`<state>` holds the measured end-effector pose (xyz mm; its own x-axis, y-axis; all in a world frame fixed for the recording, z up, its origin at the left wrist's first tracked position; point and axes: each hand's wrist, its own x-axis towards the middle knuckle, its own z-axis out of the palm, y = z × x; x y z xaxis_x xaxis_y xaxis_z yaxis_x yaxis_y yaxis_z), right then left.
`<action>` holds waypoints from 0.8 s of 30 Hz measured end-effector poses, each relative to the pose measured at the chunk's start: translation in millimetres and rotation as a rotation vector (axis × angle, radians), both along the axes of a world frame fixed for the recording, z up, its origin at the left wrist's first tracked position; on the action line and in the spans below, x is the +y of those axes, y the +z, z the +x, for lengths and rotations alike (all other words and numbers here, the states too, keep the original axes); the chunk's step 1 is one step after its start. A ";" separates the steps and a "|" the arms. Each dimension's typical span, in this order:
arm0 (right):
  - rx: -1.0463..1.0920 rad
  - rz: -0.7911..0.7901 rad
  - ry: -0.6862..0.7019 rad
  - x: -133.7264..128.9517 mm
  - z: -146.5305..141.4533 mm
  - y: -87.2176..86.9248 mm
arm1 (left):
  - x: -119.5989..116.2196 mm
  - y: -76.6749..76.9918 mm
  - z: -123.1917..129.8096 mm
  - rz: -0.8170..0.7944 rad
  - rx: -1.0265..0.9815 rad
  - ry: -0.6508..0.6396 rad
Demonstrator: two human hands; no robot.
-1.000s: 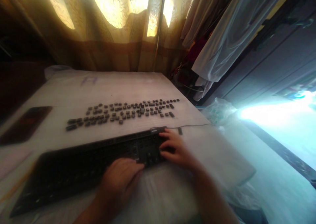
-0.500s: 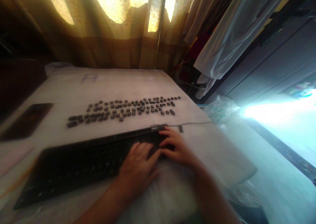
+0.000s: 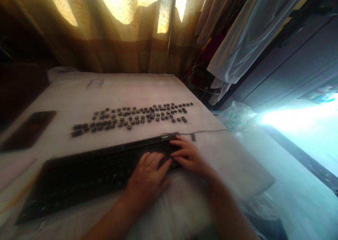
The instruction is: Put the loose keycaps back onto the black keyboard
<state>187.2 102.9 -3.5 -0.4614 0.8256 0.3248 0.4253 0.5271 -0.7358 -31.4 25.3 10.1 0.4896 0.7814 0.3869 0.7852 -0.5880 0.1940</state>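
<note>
A long black keyboard [image 3: 87, 173] lies at a slant across the near part of the white-covered table [image 3: 137, 88]. My left hand [image 3: 149, 176] rests on its right half, palm down, with the fingers spread and the thumb towards the right. At the right end is my right hand [image 3: 188, 155], its fingers apart and their tips on the keyboard. Whatever lies under the fingertips is hidden. Beyond the keyboard, several loose dark keycaps [image 3: 152, 115] are laid out in uneven rows.
A dark flat object [image 3: 29, 130] lies at the left. Near it are a pinkish strip [image 3: 16, 171] and a yellow one. A thin cable [image 3: 206, 131] runs right from the keyboard, past a small dark piece. Curtains hang behind; a plastic bag [image 3: 237, 115] sits beyond the right edge.
The view has shifted very slightly. Both hands stay at almost the same place on the keyboard, with only slight finger movement.
</note>
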 end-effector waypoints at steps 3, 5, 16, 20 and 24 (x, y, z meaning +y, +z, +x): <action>0.171 -0.111 -0.102 2.3 -0.3 2.5 | -0.4 -1.9 -0.3 0.022 0.006 0.006; 0.282 -0.203 -0.233 4.8 0.1 5.4 | -0.3 -2.0 -0.5 0.044 0.008 0.001; 0.337 -0.269 -0.500 12.4 -3.2 4.2 | -4.2 -6.2 -4.0 0.141 -0.005 -0.004; 0.286 -0.212 -0.512 14.4 -6.8 1.2 | -4.8 -12.7 -6.9 0.189 -0.002 0.004; 0.173 -0.112 -0.511 27.8 -5.5 1.2 | -4.3 -13.9 -7.0 0.204 -0.015 0.010</action>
<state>181.7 130.7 -2.3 0.0592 0.9643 0.2580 0.4743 0.2002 -0.8573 -38.4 21.0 -3.8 0.4752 0.6907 0.5451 0.7893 -0.6084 0.0829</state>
